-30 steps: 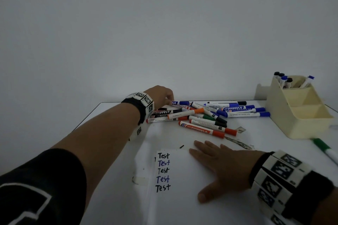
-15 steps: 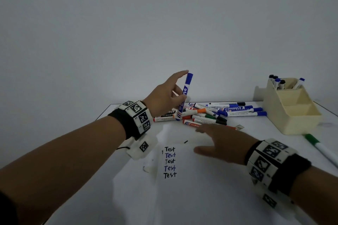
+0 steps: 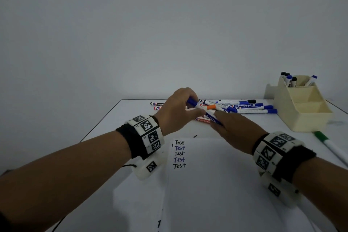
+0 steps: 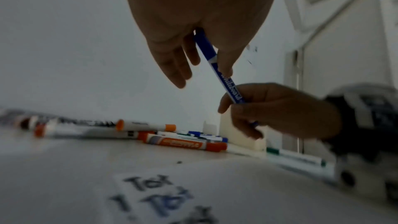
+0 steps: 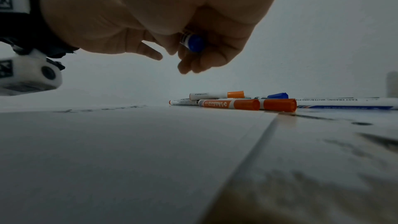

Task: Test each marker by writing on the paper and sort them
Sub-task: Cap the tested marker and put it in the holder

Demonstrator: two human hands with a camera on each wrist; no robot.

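**Blue marker held between both hands above the paper**

The left hand (image 3: 177,109) pinches the cap end of the blue marker (image 4: 219,69), and the right hand (image 3: 233,132) curls its fingers around the barrel end. This two-hand grip probably serves to pull the cap off. The marker hangs over the paper (image 3: 216,184), in front of the marker pile (image 3: 244,108). The organizer (image 3: 301,111) waits to the right for sorting.

The right hand (image 3: 231,130) hides the lower end of the blue marker (image 3: 192,102), the green marker (image 3: 331,147) runs off the head view's right edge, and the marker labels in the pile (image 3: 243,107) are too small to read.
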